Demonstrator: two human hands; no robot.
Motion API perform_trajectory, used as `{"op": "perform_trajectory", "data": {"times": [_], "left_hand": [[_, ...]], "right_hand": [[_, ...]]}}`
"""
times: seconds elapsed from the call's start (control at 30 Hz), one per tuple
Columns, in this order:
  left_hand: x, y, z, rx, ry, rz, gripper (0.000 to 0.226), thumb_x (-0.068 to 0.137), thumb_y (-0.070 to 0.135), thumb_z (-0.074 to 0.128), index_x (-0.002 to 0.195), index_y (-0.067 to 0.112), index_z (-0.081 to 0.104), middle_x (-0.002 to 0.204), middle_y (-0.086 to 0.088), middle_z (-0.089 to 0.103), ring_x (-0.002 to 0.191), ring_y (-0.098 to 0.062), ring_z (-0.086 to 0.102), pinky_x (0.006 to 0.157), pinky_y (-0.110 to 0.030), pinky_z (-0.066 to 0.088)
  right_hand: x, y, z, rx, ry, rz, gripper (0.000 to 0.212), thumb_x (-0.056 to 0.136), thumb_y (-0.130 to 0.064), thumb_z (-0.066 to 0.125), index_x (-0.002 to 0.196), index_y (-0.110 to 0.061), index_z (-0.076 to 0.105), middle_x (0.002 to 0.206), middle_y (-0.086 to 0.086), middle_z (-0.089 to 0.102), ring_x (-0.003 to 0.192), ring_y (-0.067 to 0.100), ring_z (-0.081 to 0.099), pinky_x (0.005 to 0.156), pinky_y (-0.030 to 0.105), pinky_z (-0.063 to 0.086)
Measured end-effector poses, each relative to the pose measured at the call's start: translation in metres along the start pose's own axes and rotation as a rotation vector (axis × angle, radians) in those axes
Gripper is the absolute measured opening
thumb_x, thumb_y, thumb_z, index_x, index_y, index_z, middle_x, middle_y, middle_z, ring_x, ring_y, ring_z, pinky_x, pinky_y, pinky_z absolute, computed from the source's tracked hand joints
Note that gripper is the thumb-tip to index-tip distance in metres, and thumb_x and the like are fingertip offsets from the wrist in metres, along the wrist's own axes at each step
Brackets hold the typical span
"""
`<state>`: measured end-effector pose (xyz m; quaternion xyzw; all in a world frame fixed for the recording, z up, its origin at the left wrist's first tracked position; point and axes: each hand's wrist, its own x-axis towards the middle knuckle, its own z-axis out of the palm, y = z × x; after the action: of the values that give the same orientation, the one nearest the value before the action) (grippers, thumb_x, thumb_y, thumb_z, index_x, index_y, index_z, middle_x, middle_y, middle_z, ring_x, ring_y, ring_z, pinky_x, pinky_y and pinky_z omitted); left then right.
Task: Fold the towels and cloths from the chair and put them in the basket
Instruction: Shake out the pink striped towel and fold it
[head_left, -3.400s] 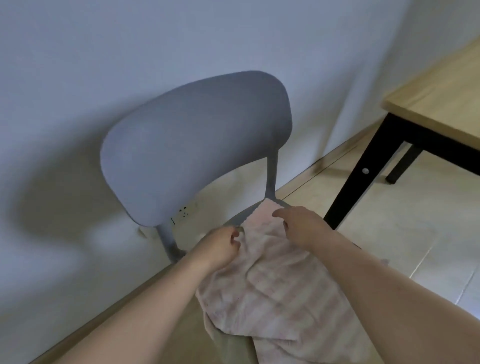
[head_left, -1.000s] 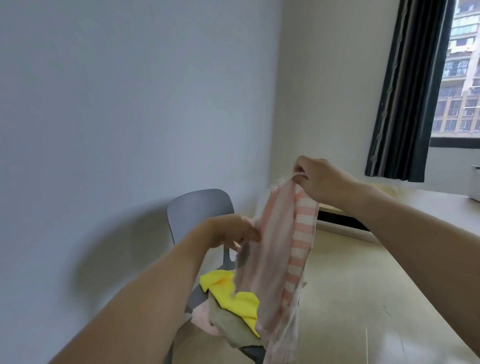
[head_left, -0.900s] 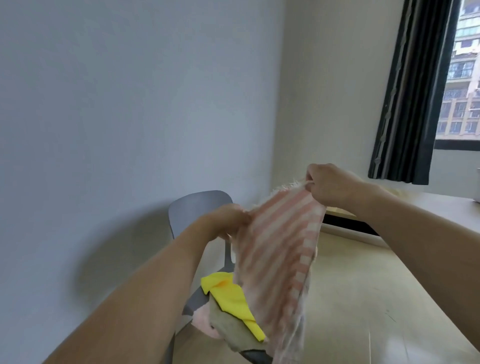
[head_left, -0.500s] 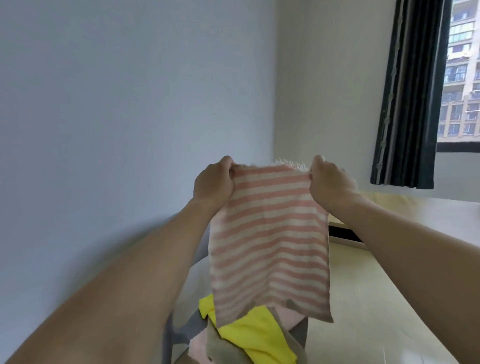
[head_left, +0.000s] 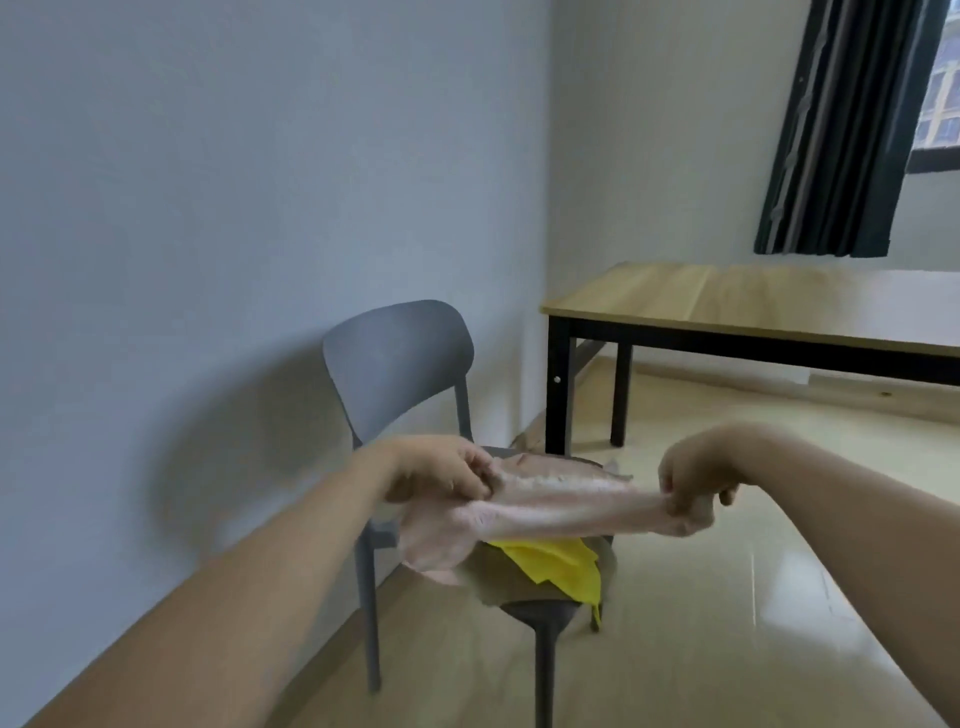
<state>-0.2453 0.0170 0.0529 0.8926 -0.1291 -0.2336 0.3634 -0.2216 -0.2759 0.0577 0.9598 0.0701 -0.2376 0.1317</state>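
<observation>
A pink striped towel is stretched almost flat in the air between my hands, above the seat of the grey chair. My left hand pinches its left end. My right hand grips its bunched right end. Below the towel, on the seat, lie a yellow cloth and a brownish cloth. No basket is in view.
The chair stands against a pale wall on the left. A wooden table with black legs stands behind it at the right, under a dark curtain. Glossy floor spreads out to the right of the chair.
The towel hung upright from my raised hands half a second ago. Both hands have come down and apart, and the towel now lies stretched nearly level over the chair.
</observation>
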Motion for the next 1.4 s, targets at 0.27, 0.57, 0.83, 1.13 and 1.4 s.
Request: {"op": "perform_trajectory", "data": {"times": [0.27, 0.57, 0.83, 1.13, 1.4], "left_hand": [[0.044, -0.073, 0.078, 0.285, -0.167, -0.268, 0.014, 0.089, 0.016, 0.058, 0.092, 0.028, 0.064, 0.08, 0.003, 0.058, 0.064, -0.013, 0.047, 0.057, -0.027, 0.043], [0.119, -0.089, 0.028, 0.222, 0.293, -0.032, 0.016, 0.095, 0.013, 0.049, 0.094, 0.004, 0.062, 0.083, 0.008, 0.053, 0.084, -0.015, 0.052, 0.061, -0.02, 0.034], [0.204, -0.136, 0.023, -0.27, 0.428, -0.01, 0.038, 0.088, 0.002, 0.046, 0.093, 0.027, 0.074, 0.092, 0.031, 0.064, 0.081, 0.001, 0.056, 0.069, -0.008, 0.042], [0.226, -0.142, 0.026, -0.165, 0.204, -0.061, 0.025, 0.083, 0.012, 0.059, 0.065, 0.02, 0.044, 0.072, 0.005, 0.043, 0.065, -0.011, 0.037, 0.06, -0.024, 0.03], [0.181, -0.119, 0.005, -0.053, 0.246, 0.092, 0.015, 0.081, 0.016, 0.066, 0.075, 0.013, 0.053, 0.111, 0.02, 0.065, 0.076, 0.008, 0.055, 0.066, -0.008, 0.038]], "right_hand": [[0.049, -0.029, 0.066, 0.113, -0.3, 0.044, 0.042, 0.09, -0.026, 0.063, 0.126, -0.008, 0.052, 0.096, 0.009, 0.06, 0.082, 0.023, 0.059, 0.07, 0.029, 0.05], [0.124, -0.029, 0.033, 0.175, 0.114, -0.004, 0.009, 0.094, -0.014, 0.043, 0.099, -0.012, 0.049, 0.097, 0.005, 0.051, 0.084, 0.021, 0.05, 0.069, 0.025, 0.04], [0.214, -0.025, 0.054, 0.529, 0.303, -0.025, 0.009, 0.091, -0.011, 0.041, 0.093, -0.014, 0.049, 0.099, 0.005, 0.052, 0.088, 0.022, 0.048, 0.059, 0.023, 0.035], [0.246, -0.024, 0.077, 0.611, 0.333, -0.109, 0.016, 0.08, -0.016, 0.058, 0.067, -0.019, 0.05, 0.078, 0.0, 0.055, 0.074, 0.018, 0.051, 0.06, 0.026, 0.037], [0.199, -0.011, 0.058, 0.621, 0.449, -0.137, 0.02, 0.079, -0.01, 0.06, 0.066, -0.016, 0.046, 0.078, 0.001, 0.049, 0.069, 0.016, 0.044, 0.059, 0.026, 0.036]]}}
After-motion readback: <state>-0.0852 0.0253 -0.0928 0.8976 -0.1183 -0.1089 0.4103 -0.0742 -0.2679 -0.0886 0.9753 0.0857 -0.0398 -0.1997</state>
